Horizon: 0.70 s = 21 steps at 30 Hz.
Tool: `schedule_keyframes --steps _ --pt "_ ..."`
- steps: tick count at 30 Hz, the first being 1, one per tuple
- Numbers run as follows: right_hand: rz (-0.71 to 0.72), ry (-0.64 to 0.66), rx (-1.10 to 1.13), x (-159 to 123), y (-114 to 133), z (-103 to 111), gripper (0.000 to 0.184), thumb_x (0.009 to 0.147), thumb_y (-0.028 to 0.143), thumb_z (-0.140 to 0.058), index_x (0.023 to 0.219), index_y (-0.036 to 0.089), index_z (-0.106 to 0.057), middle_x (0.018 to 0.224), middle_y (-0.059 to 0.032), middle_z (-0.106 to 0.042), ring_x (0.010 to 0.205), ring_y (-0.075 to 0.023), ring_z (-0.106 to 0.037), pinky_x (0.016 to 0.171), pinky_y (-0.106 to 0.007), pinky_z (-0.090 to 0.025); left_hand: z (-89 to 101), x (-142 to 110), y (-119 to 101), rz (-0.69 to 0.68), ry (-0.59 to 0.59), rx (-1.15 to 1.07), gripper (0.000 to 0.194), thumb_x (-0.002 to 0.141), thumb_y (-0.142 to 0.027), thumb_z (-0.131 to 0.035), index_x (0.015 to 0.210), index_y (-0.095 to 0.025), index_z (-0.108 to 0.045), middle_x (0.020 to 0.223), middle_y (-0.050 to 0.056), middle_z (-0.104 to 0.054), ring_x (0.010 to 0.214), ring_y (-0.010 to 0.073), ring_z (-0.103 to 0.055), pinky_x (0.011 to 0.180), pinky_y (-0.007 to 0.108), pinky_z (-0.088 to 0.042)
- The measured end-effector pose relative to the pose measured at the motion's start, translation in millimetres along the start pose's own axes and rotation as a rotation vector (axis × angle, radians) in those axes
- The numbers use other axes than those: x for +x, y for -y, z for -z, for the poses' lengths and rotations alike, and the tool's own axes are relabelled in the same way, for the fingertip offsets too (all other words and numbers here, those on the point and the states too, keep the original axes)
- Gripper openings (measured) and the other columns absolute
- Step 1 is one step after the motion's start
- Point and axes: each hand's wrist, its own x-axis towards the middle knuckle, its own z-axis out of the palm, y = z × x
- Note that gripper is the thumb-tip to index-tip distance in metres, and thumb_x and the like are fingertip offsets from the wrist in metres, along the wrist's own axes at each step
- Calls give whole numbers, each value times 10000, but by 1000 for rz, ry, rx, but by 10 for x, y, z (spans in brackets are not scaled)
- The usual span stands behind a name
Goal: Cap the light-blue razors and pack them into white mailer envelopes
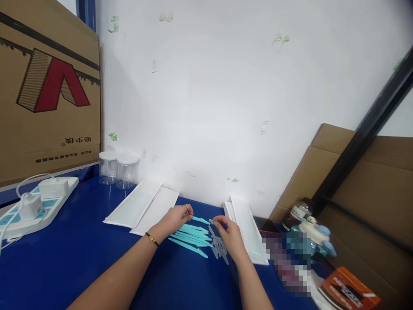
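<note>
My left hand pinches the near end of a slim turquoise razor, shaped like an eyebrow razor, whose tip points right. My right hand has thumb and forefinger closed on a small translucent cap, close to that tip; whether the two touch I cannot tell. Below my left hand, several more turquoise razors lie side by side on the blue table. To their right, partly under my right hand, is a loose heap of translucent caps.
White-edged flat packs lie left of my hands, others to the right. Two lidded clear jars stand near the wall. A power strip is at far left. A brown bottle and an orange box sit at right.
</note>
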Motion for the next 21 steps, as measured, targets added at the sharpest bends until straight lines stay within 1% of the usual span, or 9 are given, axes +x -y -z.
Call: schedule_keyframes --steps 5,10,16,21 --pt "11 11 20 -11 11 12 243 801 373 -525 860 190 -674 849 -36 -682 778 -182 -603 693 -261 -438 28 -34 -42 -33 5 -66 146 801 -285 -454 834 -200 -568 791 -8 -628 709 143 -547 612 221 -363" --pt "-9 -49 39 -17 9 39 283 795 405 -526 868 175 -673 841 -49 -682 783 -191 -603 687 -264 -446 32 -39 -8 -15 -2 -98 145 796 -285 -450 823 -198 -564 771 -9 -624 699 144 -547 618 227 -369" --pt "17 -10 48 -30 18 -10 256 784 395 -546 849 193 -689 813 -37 -680 741 -176 -608 674 -261 -457 21 -38 -33 -26 6 -127 141 786 -291 -457 810 -199 -561 766 -11 -623 697 143 -544 620 231 -368" --pt "5 -10 80 -32 58 25 266 768 397 -557 850 184 -695 828 -50 -686 784 -192 -617 700 -272 -461 26 -37 -75 -23 9 -143 143 777 -289 -455 811 -197 -559 764 -12 -623 691 141 -542 612 230 -372"
